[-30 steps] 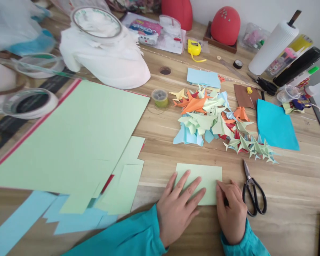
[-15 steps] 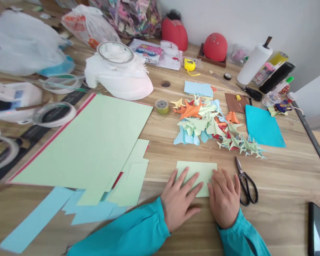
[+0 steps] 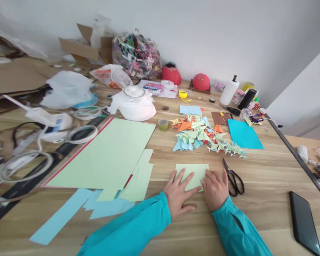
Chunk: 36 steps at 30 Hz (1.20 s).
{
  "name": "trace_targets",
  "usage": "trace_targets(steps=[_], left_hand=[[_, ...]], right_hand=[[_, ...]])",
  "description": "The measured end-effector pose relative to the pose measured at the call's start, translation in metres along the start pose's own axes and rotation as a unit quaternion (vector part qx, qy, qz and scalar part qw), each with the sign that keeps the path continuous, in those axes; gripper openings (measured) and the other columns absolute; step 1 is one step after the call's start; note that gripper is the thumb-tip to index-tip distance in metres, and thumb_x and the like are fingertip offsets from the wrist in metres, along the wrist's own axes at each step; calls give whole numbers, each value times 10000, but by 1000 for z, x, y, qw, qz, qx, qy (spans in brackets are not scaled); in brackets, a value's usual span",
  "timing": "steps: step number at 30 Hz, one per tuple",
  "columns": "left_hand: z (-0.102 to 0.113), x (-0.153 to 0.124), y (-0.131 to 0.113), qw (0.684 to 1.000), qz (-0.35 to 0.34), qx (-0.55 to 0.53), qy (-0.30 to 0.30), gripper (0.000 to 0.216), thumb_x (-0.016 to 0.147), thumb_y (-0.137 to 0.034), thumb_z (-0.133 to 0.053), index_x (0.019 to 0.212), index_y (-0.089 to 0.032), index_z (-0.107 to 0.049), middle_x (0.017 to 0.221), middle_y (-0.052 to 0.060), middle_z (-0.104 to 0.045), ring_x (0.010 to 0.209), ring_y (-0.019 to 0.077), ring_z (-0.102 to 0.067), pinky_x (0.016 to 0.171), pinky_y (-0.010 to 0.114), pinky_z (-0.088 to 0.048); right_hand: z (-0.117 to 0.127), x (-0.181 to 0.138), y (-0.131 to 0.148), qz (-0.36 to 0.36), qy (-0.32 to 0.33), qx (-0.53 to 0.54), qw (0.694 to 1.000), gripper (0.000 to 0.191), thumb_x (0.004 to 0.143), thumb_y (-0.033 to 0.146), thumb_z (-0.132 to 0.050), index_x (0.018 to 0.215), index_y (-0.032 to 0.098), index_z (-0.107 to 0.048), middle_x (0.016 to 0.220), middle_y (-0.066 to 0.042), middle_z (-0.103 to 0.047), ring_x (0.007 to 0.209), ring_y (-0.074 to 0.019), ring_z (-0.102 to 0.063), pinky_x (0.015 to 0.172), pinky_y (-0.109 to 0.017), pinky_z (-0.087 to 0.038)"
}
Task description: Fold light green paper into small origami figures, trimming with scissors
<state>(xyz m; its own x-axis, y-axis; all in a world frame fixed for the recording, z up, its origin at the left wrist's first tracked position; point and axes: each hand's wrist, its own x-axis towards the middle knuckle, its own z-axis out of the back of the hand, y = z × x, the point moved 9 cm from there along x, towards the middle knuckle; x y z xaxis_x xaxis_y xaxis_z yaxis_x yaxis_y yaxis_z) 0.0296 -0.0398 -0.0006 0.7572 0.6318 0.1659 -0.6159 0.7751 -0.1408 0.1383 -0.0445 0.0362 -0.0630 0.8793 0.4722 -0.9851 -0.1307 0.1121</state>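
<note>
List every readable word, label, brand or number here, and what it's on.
No text is readable.
Pink packet: lettering too blurred.
White bag: orange print, illegible.
Tape measure: any marking too small.
Small green sheet: no writing visible.

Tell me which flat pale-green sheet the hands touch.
The small sheet left of the scissors: left hand and right hand rest on it; the other green sheets lie farther left, clear of both.

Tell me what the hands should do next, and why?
Perhaps press the right hand along the right edge of the small green paper: its fingertips are at that edge, while the left hand spreads its fingers over the sheet, seemingly steadying it.
</note>
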Motion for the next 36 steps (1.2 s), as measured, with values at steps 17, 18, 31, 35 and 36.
trace_targets(steps=[17,18,31,35,36], left_hand=[[-7,0,2,997,-46,54,-10,651,702,-740,-403,1281,-441,-404,1447,95,-281,1294,431,-205,961,652,-183],[-8,0,1,997,-50,60,-10,652,707,-736,-401,1287,-438,-396,1446,98,-284,1293,432,-208,962,649,-184],[-7,2,1,997,-41,71,-3,676,714,-724,-413,1320,-434,-341,1451,82,-281,1288,433,-213,962,648,-176],[-7,0,1,996,-45,74,9,654,719,-723,-407,1311,-453,-342,1453,53,-287,1288,426,-220,953,656,-177],[-5,0,2,996,-45,74,7,646,722,-725,-399,1306,-455,-350,1450,46,-296,1286,422,-225,952,660,-167]], right_hand=[[-4,0,-4,16,-4,-14,1000,233,875,328,-485,853,200,-679,1007,-47,-691,949,-198,-569,1053,-471,-123],[-4,0,-4,17,-3,-16,1000,243,878,331,-479,844,198,-679,1006,-50,-691,950,-199,-568,1050,-475,-123],[-9,2,-9,13,24,-13,1000,327,914,359,-396,869,202,-679,1016,-56,-690,958,-202,-572,1044,-504,-103],[-9,3,-12,4,31,-9,999,334,919,353,-385,854,214,-682,1014,-47,-693,968,-203,-572,1031,-509,-132],[-9,3,-12,1,33,-7,999,342,923,353,-375,853,219,-682,1017,-46,-692,971,-203,-571,1028,-509,-137]])
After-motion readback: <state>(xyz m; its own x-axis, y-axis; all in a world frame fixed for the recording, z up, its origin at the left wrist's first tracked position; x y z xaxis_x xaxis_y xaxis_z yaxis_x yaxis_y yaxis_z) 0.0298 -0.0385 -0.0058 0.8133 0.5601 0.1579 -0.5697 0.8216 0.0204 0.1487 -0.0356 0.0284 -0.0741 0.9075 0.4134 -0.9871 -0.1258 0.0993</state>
